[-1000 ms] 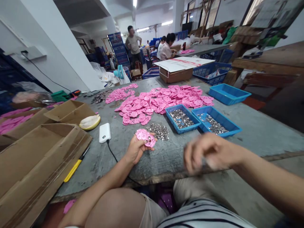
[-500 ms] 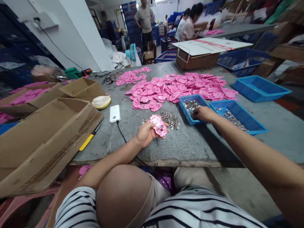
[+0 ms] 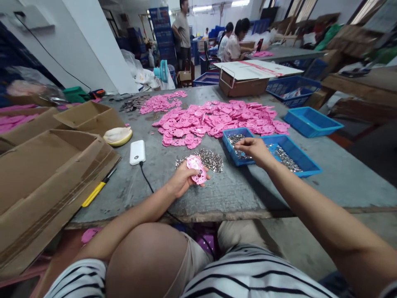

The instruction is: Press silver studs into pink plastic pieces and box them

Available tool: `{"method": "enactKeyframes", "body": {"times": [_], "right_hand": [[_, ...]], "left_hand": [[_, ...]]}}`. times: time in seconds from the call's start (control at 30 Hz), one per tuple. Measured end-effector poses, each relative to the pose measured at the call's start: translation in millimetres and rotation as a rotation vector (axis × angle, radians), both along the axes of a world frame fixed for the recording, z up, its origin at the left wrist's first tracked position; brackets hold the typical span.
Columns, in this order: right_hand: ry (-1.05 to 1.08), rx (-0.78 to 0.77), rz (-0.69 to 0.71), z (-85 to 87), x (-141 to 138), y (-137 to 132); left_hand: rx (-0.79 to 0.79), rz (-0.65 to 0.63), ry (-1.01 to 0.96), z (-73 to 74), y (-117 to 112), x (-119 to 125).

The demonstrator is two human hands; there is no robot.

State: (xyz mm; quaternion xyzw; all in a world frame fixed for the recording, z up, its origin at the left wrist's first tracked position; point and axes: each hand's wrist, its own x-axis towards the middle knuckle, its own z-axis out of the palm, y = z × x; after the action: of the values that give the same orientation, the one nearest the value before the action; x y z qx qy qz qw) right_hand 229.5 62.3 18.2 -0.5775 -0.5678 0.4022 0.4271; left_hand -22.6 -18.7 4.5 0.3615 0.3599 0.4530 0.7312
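Note:
My left hand (image 3: 182,179) holds a pink plastic piece (image 3: 196,169) with the thumb across its face; small shiny parts show on it. Just behind that hand, a heap of small metal parts (image 3: 211,160) lies on the table. My right hand (image 3: 252,149) hovers over a small blue tray (image 3: 231,152) of similar metal parts. Its thumb and fingers are pinched together, and whatever may be between them is too small to make out. Beside that tray, partly behind my right forearm, stands a second blue tray (image 3: 310,170) of metal parts.
A large pile of pink pieces (image 3: 217,118) spreads behind the trays. Another blue tray (image 3: 313,122) stands at the right. To the left are a white power bank (image 3: 137,152) with a cable, a yellow cutter (image 3: 94,193) and cardboard boxes (image 3: 56,174). People sit and stand farther back.
My right hand has lifted out of the metal parts in the small blue tray, fingers pinched. My left thumb has shifted over the pink piece. The whole view has turned slightly right.

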Motion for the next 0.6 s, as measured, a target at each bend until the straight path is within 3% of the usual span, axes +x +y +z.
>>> {"method": "enactKeyframes", "body": {"times": [0.17,0.27,0.6], "right_hand": [[0.203,-0.086,0.222,10.2,-42,-32],[0.236,-0.115,0.271,10.9,-60,-45],[0.236,0.108,0.355,-12.8,-86,-51]], "left_hand": [[0.029,0.029,0.055,0.2,0,4],[0.049,0.032,0.054,0.9,1,4],[0.083,0.123,0.023,1.8,3,6]]}}
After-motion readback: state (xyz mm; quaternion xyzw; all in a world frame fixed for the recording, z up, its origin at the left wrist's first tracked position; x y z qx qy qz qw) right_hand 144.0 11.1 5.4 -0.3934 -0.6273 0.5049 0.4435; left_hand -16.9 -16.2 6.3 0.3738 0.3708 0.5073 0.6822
